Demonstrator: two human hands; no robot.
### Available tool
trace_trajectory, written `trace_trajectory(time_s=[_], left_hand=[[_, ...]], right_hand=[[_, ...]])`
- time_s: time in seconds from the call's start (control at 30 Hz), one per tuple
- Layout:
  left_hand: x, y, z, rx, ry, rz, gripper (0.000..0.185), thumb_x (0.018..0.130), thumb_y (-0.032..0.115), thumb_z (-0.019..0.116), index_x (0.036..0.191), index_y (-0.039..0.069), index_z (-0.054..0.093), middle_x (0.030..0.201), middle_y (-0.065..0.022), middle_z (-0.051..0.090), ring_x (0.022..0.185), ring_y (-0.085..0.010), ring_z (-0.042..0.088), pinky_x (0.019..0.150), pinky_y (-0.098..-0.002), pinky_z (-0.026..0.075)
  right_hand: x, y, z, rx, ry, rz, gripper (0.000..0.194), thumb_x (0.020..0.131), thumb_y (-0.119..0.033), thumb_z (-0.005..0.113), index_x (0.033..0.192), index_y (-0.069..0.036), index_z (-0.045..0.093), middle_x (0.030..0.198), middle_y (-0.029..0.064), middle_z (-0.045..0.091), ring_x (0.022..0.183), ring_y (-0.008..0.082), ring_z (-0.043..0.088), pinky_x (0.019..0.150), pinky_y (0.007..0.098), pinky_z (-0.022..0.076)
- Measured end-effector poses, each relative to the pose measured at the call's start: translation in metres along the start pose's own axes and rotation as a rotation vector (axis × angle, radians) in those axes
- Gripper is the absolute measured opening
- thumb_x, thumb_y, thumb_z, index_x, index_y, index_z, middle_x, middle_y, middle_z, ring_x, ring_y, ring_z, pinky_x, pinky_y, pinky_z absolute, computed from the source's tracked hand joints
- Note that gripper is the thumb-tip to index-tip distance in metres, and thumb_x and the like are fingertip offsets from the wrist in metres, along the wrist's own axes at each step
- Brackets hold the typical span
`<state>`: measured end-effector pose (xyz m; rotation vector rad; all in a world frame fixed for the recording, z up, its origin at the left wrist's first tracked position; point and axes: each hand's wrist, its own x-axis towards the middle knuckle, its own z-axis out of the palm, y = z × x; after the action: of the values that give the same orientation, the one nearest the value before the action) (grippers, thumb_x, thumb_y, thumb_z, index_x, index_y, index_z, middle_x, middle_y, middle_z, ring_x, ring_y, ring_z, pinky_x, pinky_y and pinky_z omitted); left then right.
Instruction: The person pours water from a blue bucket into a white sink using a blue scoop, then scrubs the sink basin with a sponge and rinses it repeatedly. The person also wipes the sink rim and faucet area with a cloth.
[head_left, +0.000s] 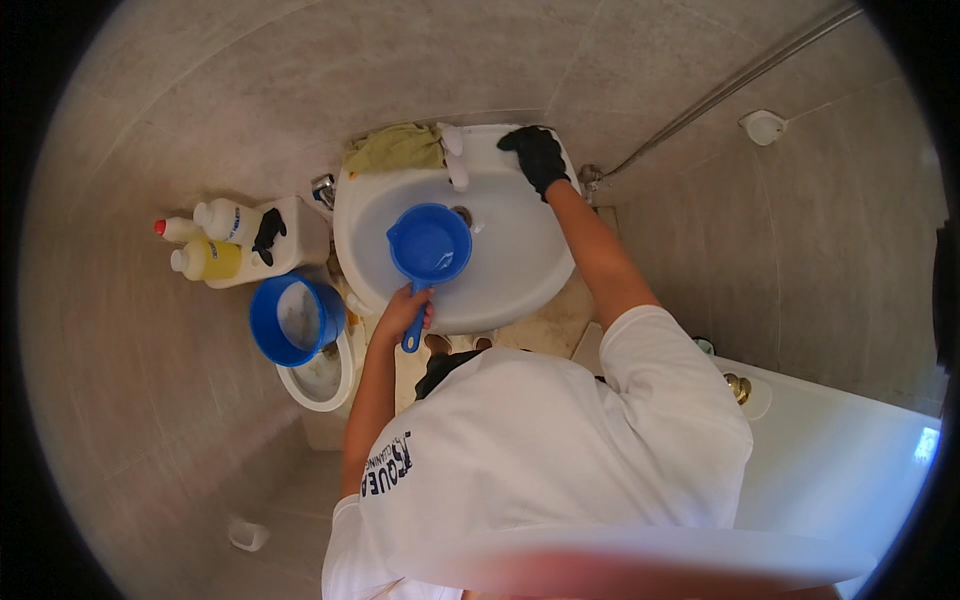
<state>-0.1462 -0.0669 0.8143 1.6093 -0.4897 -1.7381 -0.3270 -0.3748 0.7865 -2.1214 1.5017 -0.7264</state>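
Observation:
My bare left hand (405, 311) grips the handle of a blue plastic dipper (431, 244). The dipper is over the bowl of a white washbasin (517, 255), and a bright patch shows inside it, perhaps water. On the basin's back right corner rests my right hand (536, 157), in a black glove. Its fingers look bunched, and whether anything lies under them is hidden. A pale tap (456, 161) stands at the back of the basin. Beside it, on the left of the ledge, lies a crumpled olive-green cloth (396, 148).
Left of the basin, several bottles, one with yellow liquid (214, 260), and a black glove (268, 236) sit on the toilet cistern (304, 236). A blue bucket (262, 330) with cloudy contents partly covers the toilet bowl (330, 382). A bathtub (817, 450) lies at right.

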Motion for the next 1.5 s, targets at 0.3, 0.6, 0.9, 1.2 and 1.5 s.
trace_trajectory(time_s=[0.3, 0.6, 0.9, 1.2, 1.5], left_hand=[[-0.001, 0.002, -0.008, 0.003, -0.037, 0.002, 0.022, 0.085, 0.022, 0.059, 0.099, 0.006, 0.052, 0.066, -0.0016, 0.051, 0.051, -0.0112, 0.05, 0.046, -0.0256, 0.045], [0.0, 0.004, -0.013, 0.01, -0.069, -0.032, 0.023, 0.085, 0.025, 0.06, 0.099, 0.008, 0.053, 0.064, -0.0001, 0.051, 0.049, -0.01, 0.049, 0.045, -0.0249, 0.045], [0.004, 0.006, -0.012, 0.034, -0.055, -0.017, 0.023, 0.085, 0.027, 0.06, 0.097, 0.009, 0.053, 0.064, -0.0004, 0.052, 0.049, -0.0096, 0.05, 0.043, -0.0245, 0.044], [0.002, 0.009, -0.017, 0.042, -0.043, -0.028, 0.024, 0.085, 0.028, 0.06, 0.096, 0.008, 0.053, 0.064, -0.0011, 0.052, 0.048, -0.0105, 0.05, 0.043, -0.0251, 0.044], [0.002, 0.01, -0.017, 0.037, -0.041, -0.033, 0.026, 0.085, 0.028, 0.06, 0.096, 0.007, 0.053, 0.064, -0.0008, 0.051, 0.048, -0.0104, 0.05, 0.044, -0.0246, 0.044]], right_hand=[[0.001, -0.025, -0.001, -0.134, -0.069, -0.325, 0.027, 0.078, -0.009, 0.045, 0.085, -0.02, 0.068, 0.099, 0.0068, 0.062, 0.097, 0.0277, 0.054, 0.085, 0.0414, 0.0415], [0.0, -0.007, -0.018, -0.232, -0.123, -0.223, 0.031, 0.079, -0.008, 0.046, 0.094, -0.025, 0.066, 0.105, 0.0074, 0.059, 0.102, 0.03, 0.051, 0.088, 0.0458, 0.0371], [0.002, -0.027, -0.015, -0.109, -0.092, -0.263, 0.026, 0.079, -0.01, 0.045, 0.087, -0.016, 0.069, 0.097, 0.0093, 0.064, 0.097, 0.028, 0.057, 0.088, 0.0381, 0.0423], [0.008, -0.015, -0.011, -0.041, -0.101, -0.399, 0.028, 0.08, -0.006, 0.043, 0.098, -0.009, 0.064, 0.104, 0.0166, 0.058, 0.096, 0.0341, 0.056, 0.088, 0.0431, 0.0413], [0.017, -0.055, -0.026, 0.295, -0.389, -0.225, 0.028, 0.082, -0.025, 0.047, 0.096, -0.007, 0.064, 0.098, 0.0172, 0.061, 0.094, 0.0323, 0.057, 0.083, 0.0402, 0.0437]])
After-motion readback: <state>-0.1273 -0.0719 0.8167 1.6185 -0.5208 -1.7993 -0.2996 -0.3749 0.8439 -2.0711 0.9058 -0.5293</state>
